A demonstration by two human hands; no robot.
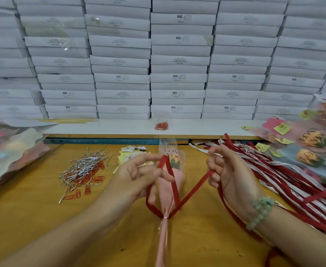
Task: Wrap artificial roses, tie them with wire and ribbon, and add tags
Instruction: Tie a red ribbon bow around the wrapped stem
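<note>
A wrapped artificial rose (170,182) in pink paper and clear film printed "LOVE YOU" lies upright on the wooden table (33,218) between my hands. A red ribbon (193,191) circles its narrow neck, where the wrap is gathered. My left hand (137,176) pinches one ribbon strand beside the rose. My right hand (225,170) holds the other strand, its fingers curled round it, with the ribbon's end sticking up above them.
Silver wire ties (85,164) and red paper clips (85,185) lie at the left. Yellow tags (127,154) sit behind my left hand. A ribbon pile (285,176) and finished wrapped roses (310,143) fill the right. Plastic-bagged paper (10,149) lies far left; white boxes (177,60) are stacked behind.
</note>
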